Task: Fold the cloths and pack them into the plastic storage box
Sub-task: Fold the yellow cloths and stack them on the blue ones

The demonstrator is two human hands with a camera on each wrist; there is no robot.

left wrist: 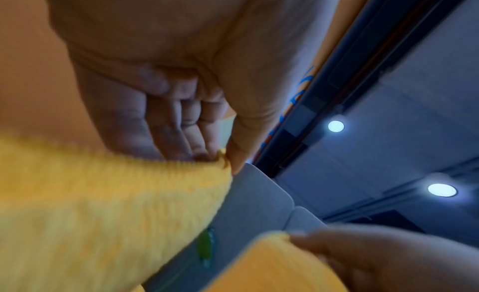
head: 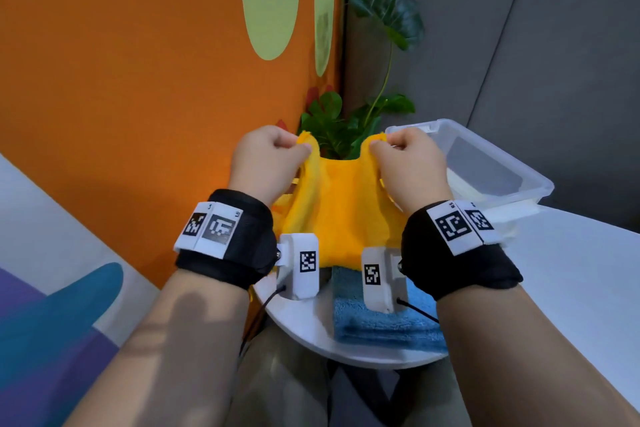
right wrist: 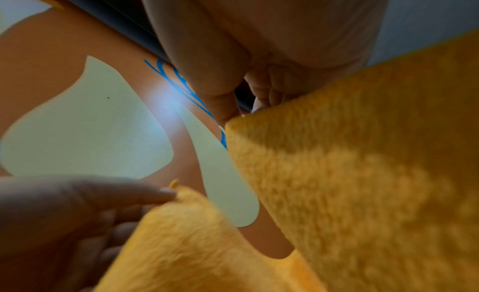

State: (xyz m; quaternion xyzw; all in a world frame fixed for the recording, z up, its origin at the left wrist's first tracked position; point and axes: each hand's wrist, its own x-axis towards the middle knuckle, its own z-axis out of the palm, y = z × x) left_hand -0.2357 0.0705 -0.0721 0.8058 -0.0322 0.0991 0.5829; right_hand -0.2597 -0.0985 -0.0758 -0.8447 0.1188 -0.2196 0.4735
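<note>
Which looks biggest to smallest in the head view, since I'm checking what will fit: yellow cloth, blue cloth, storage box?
1. storage box, the widest as seen.
2 and 3. yellow cloth and blue cloth look alike; both are partly hidden by the wrists and the yellow one is bunched, so no ranking.

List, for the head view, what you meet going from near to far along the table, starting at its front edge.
Blue cloth → yellow cloth, held up at two corners by the left hand and the right hand → green plant. The plastic storage box sits off to the right.
</note>
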